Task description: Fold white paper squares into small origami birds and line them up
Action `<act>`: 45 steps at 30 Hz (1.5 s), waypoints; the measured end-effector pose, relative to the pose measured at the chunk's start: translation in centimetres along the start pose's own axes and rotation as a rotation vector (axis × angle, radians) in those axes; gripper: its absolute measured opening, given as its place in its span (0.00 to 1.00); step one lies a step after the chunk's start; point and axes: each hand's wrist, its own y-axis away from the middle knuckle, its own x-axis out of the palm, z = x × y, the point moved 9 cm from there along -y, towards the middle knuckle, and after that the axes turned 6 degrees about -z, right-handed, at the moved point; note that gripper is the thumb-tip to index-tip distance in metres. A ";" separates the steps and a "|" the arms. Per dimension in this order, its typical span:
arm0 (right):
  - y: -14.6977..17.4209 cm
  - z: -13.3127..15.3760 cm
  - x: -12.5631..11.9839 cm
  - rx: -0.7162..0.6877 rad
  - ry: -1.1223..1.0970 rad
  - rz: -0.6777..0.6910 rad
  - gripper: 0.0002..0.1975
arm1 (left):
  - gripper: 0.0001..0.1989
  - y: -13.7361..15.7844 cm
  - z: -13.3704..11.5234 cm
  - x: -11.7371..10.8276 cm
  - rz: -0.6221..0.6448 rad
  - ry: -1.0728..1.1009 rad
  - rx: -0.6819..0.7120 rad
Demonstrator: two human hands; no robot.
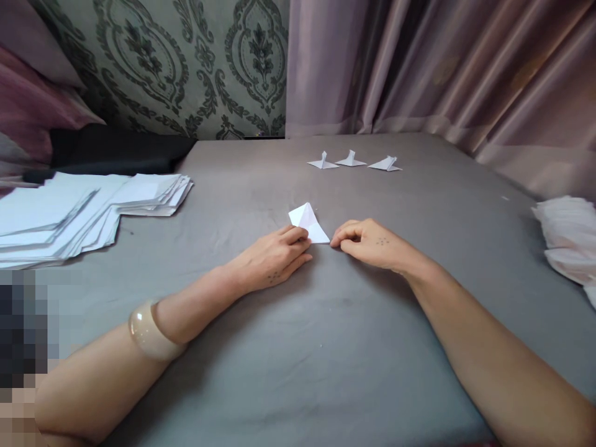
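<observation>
A small folded piece of white paper (309,218) lies on the grey cloth surface between my hands, with creases running from its top point. My left hand (279,254) presses on its lower left side, the fingers bent and covering that part. At the paper's lower right corner, my right hand (363,242) has thumb and index finger pinched together, touching the tip. Its other fingers are curled in. A pale bangle circles my left forearm.
Three folded white paper figures (351,159) stand in a row toward the back. Stacks of white paper (93,214) lie at the left, near a black cloth (121,149). A whitish bundle (565,242) sits at the right edge. Curtains (419,68) and a patterned wall border the back.
</observation>
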 end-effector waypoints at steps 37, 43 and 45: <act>-0.2 0.1 0.6 -0.014 0.230 -0.337 0.08 | 0.20 -0.2 0.2 -0.6 0.021 -0.097 -0.127; 0.1 0.8 0.7 -0.072 0.229 -0.359 0.08 | 0.18 0.0 1.2 -1.2 -0.103 -0.020 -0.195; 0.1 1.0 0.7 -0.075 0.219 -0.364 0.07 | 0.16 0.1 1.6 -1.3 -0.152 0.012 -0.206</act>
